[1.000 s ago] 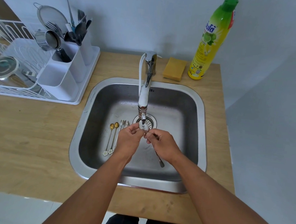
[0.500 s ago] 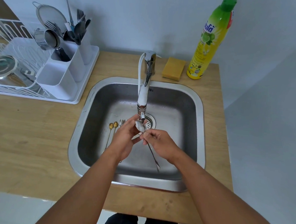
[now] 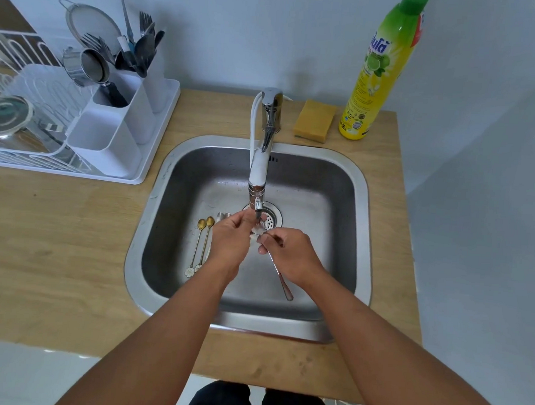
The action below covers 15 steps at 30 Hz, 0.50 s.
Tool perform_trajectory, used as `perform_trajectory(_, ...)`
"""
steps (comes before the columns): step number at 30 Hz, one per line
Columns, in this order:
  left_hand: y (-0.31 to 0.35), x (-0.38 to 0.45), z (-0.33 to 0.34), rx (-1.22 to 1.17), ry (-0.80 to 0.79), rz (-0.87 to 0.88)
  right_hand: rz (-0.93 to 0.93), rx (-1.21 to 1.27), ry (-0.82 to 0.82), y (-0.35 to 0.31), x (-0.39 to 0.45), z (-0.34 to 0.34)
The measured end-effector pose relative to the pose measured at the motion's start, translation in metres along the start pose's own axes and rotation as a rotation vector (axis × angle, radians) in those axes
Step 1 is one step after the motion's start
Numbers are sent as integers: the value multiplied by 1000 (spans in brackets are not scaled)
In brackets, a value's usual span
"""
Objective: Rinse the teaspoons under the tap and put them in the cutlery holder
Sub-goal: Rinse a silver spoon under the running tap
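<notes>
While both hands stay at the tap (image 3: 260, 167), right hand (image 3: 291, 255) pinching teaspoon (image 3: 279, 273); left hand (image 3: 231, 242) now rubbing its bowl

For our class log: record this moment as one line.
step: rinsing | right hand: holds teaspoon | left hand: rubs bowl under tap | gold teaspoons: in sink

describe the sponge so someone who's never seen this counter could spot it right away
Behind the steel sink, on the wooden counter, find the tap. The yellow sponge lies right of it, flat and rectangular, unlike the tall dish soap bottle beside it.
</notes>
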<state>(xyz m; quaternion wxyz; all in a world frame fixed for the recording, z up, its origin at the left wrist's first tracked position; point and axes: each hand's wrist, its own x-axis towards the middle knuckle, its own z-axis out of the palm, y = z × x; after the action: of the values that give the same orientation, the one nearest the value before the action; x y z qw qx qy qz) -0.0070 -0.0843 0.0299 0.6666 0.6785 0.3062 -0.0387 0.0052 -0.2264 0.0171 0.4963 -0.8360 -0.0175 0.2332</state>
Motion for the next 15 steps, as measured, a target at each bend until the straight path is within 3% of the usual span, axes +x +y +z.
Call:
perform_trajectory(9,-15,-11,-11,135,-81,-42,101,323,46,-8,17,-1)
perform_trajectory(15,-19,-22,-16,138,-166,-115,165,396,34,-9,21,0)
